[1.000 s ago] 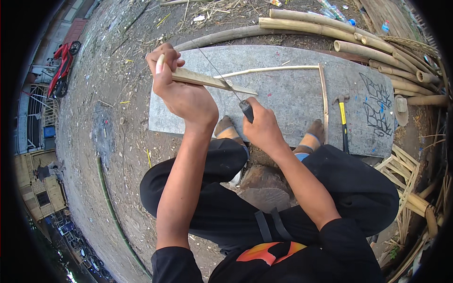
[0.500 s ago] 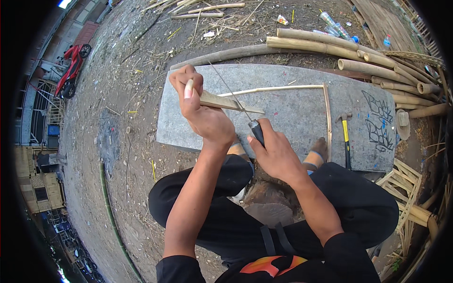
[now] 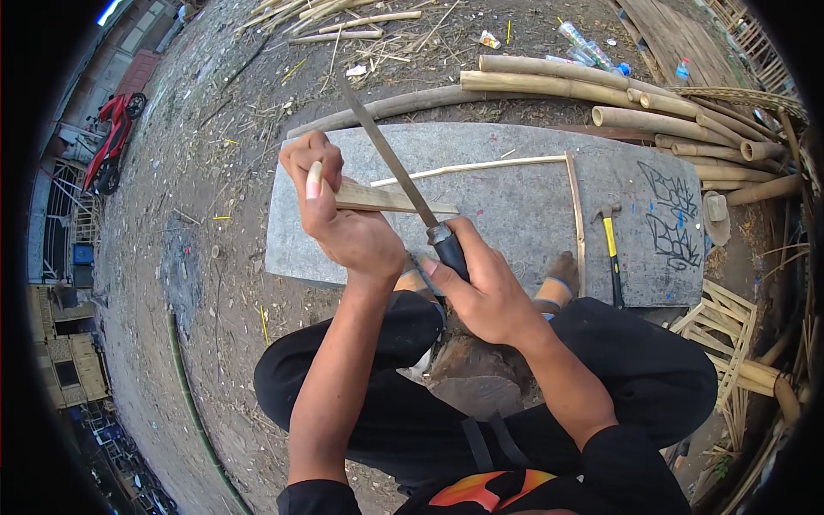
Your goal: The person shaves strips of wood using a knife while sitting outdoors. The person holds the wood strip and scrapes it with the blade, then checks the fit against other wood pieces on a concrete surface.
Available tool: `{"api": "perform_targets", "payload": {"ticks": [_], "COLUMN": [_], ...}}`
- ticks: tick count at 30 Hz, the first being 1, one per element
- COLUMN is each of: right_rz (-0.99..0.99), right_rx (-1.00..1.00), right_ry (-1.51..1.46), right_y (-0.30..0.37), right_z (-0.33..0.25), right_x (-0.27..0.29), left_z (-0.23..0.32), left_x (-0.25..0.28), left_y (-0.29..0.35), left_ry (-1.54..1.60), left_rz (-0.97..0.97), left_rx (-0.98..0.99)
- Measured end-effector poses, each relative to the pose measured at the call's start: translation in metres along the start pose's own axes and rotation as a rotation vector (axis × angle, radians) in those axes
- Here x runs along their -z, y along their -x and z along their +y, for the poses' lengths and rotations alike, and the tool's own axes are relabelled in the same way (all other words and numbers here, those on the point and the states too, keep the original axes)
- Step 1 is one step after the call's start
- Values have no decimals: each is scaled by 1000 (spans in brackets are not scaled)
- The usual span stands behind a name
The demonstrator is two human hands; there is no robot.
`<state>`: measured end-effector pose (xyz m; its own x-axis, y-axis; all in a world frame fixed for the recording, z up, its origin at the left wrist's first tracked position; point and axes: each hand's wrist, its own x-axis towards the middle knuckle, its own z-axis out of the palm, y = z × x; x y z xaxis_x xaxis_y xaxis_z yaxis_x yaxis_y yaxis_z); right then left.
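My left hand [image 3: 352, 232] is closed around a flat strip of split bamboo [image 3: 378, 200], whose free end points right over the grey slab. In my right hand [image 3: 493, 296] is the black handle of a long, narrow-bladed knife [image 3: 388, 156]. Its blade slants up and to the left, crossing the strip in this view, with the broad face showing. Whether blade and strip touch, I cannot tell. Below both hands my feet rest by the slab's near edge, and a cut log [image 3: 476, 386] stands between my legs.
On the grey slab [image 3: 515, 210] lie a long thin bamboo strip [image 3: 481, 166], a crosswise strip [image 3: 575, 215] and a hammer [image 3: 611, 249] with a yellow and black handle. Bamboo poles [image 3: 566, 84] are stacked beyond it. A slatted bamboo frame [image 3: 725, 330] stands at right.
The knife has turned from nearly edge-on to show its broad face, its tip still up and left. The whole view has shifted slightly. Both hands keep their holds.
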<state>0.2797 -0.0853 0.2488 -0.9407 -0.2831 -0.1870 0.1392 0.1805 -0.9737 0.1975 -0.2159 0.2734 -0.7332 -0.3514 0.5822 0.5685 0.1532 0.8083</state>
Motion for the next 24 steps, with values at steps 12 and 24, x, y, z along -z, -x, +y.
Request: {"api": "perform_targets", "payload": {"ticks": [12,24], "right_rz": [8,35], "right_rx": [93,-96], "right_ry": [84,17], "right_y": [0,-22], "right_z": [-1,54], "right_x": [-5,-11], "left_z": [-1,-11], "left_x": [-4,6], "left_y": [-4,-7], "left_ry": [-37,18], "left_rz": [21,92], "left_rx": [-66,-21]}}
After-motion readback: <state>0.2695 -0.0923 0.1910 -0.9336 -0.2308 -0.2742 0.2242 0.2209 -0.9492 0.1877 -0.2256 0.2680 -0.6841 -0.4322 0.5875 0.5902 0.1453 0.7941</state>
